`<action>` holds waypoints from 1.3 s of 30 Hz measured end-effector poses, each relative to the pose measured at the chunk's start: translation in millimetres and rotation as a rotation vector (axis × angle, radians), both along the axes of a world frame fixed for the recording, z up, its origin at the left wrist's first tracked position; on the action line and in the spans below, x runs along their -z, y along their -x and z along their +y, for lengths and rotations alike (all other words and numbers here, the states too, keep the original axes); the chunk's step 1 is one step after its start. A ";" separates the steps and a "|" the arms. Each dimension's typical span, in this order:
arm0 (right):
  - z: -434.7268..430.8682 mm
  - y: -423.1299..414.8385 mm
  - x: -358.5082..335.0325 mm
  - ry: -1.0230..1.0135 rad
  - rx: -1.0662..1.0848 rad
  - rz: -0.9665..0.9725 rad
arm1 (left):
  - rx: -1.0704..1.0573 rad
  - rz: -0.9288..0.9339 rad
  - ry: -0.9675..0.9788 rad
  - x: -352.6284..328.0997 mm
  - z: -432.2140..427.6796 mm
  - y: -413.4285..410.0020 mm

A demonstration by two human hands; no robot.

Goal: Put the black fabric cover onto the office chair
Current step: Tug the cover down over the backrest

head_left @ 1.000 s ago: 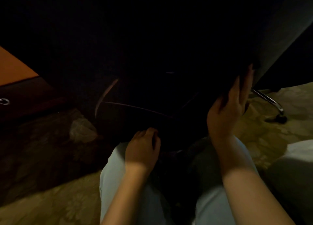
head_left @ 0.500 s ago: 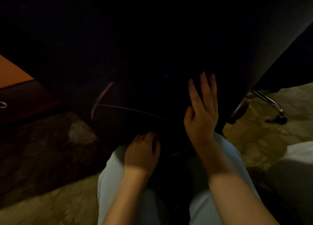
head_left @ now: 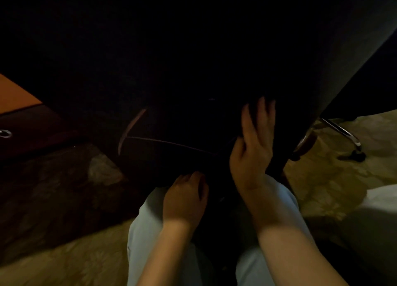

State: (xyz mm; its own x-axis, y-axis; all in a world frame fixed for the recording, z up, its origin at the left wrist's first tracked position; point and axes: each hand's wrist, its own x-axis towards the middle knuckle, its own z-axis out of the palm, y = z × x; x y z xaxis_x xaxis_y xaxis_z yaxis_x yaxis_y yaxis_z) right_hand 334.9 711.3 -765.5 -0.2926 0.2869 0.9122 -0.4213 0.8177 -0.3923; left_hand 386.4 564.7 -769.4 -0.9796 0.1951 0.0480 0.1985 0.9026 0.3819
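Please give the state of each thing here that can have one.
office chair, mostly covered; chrome leg stands on the carpet.
black fabric cover, drawn over the chair, lower edge at the hands.
left hand, fingers curled round the cover's lower edge.
right hand, fingers straight, flat on the cover.

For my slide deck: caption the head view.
Right hand flat on the black fabric cover, left hand at its lower edge.
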 end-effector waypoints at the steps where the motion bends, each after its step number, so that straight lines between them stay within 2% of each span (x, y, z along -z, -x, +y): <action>1: -4.7 0.1 0.7 -0.041 -0.016 -0.004 | 0.000 -0.006 0.014 0.5 -0.9 0.1; 6: 8.2 -3.0 -1.0 -0.085 0.023 -0.036 | -0.044 0.023 -0.047 1.6 -7.1 1.7; 12: 47.2 -7.2 -0.6 0.160 0.091 -0.069 | -0.058 0.099 -0.134 7.3 -8.3 3.2; 16: 31.4 -6.9 -1.3 0.221 0.090 -0.085 | -0.035 0.129 -0.132 11.9 -7.8 2.5; 22: -12.6 -3.7 6.0 -0.099 0.003 -0.117 | -0.021 0.238 -0.111 18.9 -10.9 3.8; 27: 3.9 -3.0 7.1 -0.151 0.034 -0.128 | -0.123 0.340 -0.218 17.1 -22.8 6.8; 31: 20.1 -3.0 6.0 -0.105 0.068 -0.180 | -0.180 0.430 -0.266 17.8 -38.2 7.8; 35: 31.3 -1.1 6.7 -0.043 0.046 -0.152 | -0.252 0.476 -0.282 15.4 -57.9 2.5; 39: 34.4 3.4 2.9 0.113 0.048 -0.123 | -0.364 0.521 -0.210 15.8 -78.8 0.1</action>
